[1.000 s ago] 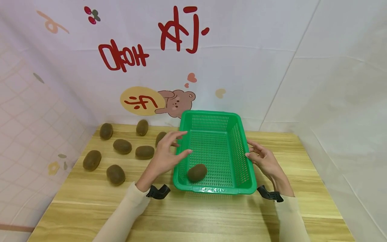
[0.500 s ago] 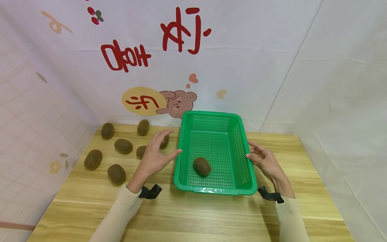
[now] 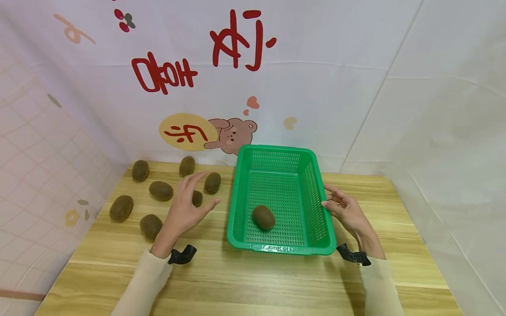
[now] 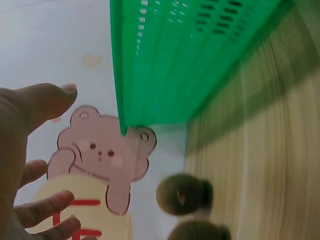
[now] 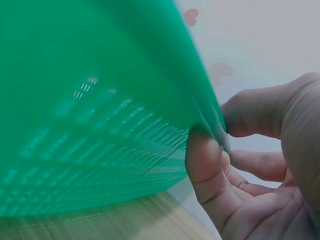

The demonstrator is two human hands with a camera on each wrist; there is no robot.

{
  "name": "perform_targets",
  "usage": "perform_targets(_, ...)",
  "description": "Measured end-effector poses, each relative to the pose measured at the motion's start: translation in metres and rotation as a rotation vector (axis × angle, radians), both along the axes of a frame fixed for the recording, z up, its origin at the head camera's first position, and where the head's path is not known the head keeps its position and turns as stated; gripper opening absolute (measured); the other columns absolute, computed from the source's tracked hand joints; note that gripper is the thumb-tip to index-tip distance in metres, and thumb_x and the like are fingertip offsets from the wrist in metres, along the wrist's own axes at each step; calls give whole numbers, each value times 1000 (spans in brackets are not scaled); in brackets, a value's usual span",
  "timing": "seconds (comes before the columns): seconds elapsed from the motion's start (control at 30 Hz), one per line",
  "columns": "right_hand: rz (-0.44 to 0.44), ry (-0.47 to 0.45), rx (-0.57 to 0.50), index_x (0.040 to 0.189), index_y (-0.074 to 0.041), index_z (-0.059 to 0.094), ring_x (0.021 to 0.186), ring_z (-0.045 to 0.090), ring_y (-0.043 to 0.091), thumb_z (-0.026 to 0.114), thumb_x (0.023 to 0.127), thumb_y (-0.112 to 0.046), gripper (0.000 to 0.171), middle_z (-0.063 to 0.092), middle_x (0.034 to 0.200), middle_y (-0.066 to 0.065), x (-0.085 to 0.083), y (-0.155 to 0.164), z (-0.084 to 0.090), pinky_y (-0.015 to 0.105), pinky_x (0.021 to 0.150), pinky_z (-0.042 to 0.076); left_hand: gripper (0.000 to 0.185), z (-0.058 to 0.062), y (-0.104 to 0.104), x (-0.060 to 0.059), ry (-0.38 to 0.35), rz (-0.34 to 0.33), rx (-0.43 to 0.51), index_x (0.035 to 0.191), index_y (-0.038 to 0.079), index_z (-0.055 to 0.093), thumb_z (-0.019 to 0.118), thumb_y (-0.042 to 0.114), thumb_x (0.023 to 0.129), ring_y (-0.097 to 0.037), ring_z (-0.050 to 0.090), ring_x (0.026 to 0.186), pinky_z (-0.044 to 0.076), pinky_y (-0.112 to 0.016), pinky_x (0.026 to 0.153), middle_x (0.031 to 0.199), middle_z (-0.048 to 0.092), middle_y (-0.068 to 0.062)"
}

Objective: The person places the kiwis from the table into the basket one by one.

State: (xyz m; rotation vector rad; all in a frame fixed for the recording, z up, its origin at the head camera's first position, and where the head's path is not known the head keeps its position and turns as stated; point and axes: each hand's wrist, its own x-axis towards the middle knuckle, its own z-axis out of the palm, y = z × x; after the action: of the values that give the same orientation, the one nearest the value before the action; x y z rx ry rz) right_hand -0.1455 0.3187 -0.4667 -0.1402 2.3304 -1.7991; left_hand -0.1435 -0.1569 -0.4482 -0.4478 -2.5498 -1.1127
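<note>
The left hand is held spread, fingers apart, above the light wooden tabletop, over a brown fuzzy kiwi that is partly hidden beneath it; nothing is gripped. The right hand is set against the right rim of the green perforated plastic basket, thumb and fingers pinching the rim. One brown kiwi lies inside the basket, toward its near end. Six more kiwis are scattered on the tabletop left of the basket, the nearest one just beyond the left fingertips.
</note>
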Motion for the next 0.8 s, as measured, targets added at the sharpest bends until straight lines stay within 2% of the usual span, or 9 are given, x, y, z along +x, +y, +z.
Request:
perform_targets(0.17, -5, 1, 11, 161, -12, 32, 92, 59, 8, 64, 103, -21, 67, 56, 117, 7, 0, 0, 0, 22, 80, 55, 84, -5, -16, 6, 32, 38, -22, 151, 9, 47, 89, 27, 81, -41, 35, 142, 34, -66, 112, 152, 44, -18)
perform_targets(0.4, -9, -3, 14, 162, -12, 32, 89, 57, 8, 64, 103, -21, 67, 56, 116, 5, 0, 0, 1, 23, 76, 52, 93, -12, -39, 16, 24, 93, -50, 156, 12, 42, 90, 29, 79, -44, 30, 144, 36, -68, 108, 155, 40, -20)
perform_targets(0.6, -15, -12, 39, 162, -16, 32, 93, 57, 10, 65, 103, -25, 68, 54, 118, 5, 1, 0, 0, 23, 80, 52, 101, -20, -56, 24, 24, 136, -10, 158, 14, 38, 93, 26, 73, -46, 29, 144, 34, -69, 107, 156, 39, -21)
perform_targets(0.8, -12, -18, 42, 162, -18, 32, 97, 58, 10, 65, 103, -27, 68, 54, 120, 5, 1, 0, -1, 23, 85, 53, 108, -28, -73, 33, -14, 165, 30, 162, 20, 30, 93, 27, 75, -50, 25, 147, 26, -76, 110, 160, 34, -23)
